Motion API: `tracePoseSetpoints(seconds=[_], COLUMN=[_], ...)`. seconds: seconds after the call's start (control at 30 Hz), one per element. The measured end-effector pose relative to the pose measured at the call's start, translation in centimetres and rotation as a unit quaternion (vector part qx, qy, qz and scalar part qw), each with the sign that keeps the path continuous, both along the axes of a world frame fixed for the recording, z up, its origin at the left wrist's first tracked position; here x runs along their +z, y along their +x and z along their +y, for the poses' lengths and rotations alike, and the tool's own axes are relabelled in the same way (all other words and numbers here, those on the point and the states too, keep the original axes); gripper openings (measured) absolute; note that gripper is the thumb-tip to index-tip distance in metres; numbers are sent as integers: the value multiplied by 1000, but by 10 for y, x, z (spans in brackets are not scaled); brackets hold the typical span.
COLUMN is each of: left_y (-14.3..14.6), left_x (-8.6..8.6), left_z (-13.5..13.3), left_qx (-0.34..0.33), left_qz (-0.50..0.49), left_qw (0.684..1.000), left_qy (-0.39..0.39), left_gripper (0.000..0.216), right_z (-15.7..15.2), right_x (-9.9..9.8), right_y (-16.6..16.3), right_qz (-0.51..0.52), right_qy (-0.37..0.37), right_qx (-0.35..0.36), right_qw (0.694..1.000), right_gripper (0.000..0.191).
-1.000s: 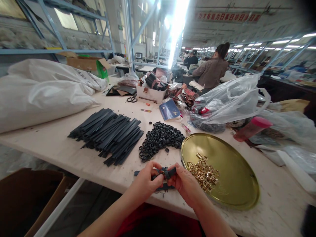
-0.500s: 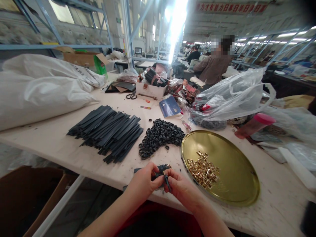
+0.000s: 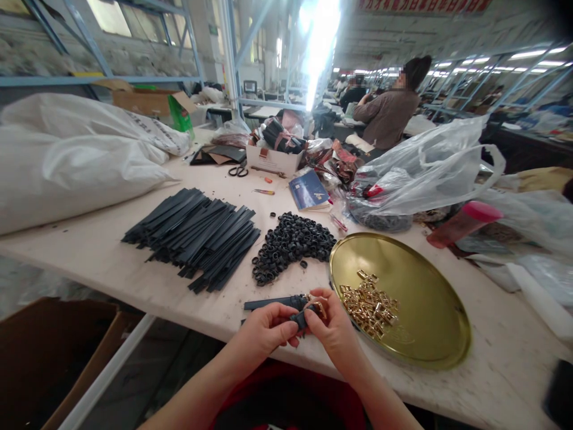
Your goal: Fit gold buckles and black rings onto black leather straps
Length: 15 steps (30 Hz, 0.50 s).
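Observation:
Between my two hands is a dark strap with a gold buckle at its right end. My left hand pinches the strap from the left. Thumb and fingers of my right hand close on the strap beside the buckle. Just behind them, strap pieces with gold hardware lie on the table. Farther back sits a heap of small black loops, with a stack of flat dark strips to its left. On the right, a round gold tray carries a pile of gold buckles.
A white sack fills the left side. Scissors, a blue booklet and a filled box stand at the back. Plastic bags and a pink-capped bottle are at the right. A person is beyond the table.
The strap has turned, and its gold buckle now shows by my right hand. My right hand has moved slightly up and right; my left has shifted slightly down. The person beyond has raised an arm.

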<state>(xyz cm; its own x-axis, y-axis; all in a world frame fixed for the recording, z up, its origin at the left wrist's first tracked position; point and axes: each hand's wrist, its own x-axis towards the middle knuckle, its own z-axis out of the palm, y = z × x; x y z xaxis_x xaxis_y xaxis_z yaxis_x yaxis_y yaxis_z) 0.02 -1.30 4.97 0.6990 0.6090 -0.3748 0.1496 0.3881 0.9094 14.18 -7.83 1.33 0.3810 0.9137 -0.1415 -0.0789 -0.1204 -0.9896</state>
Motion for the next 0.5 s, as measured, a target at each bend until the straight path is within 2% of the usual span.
tracePoseSetpoints(seconds=[0.13,0.3,0.5], left_y=[-1,-3,-3], left_x=[-3,-8,-13], left_z=[-1,-3,-6], left_qx=[-3,-12,-36], left_qz=[-5,1,13], left_qw=[999,999,998], left_qy=[-32,-53,-54], left_gripper=[31,31,28], right_z=[-3,-6,-20], right_x=[4,8,17], right_y=[2,3,5], right_qz=[-120,-80,-253], right_qy=[-19,-57,-18], right_qx=[55,115,180], right_qw=[991,988,950], right_gripper=[16,14,8])
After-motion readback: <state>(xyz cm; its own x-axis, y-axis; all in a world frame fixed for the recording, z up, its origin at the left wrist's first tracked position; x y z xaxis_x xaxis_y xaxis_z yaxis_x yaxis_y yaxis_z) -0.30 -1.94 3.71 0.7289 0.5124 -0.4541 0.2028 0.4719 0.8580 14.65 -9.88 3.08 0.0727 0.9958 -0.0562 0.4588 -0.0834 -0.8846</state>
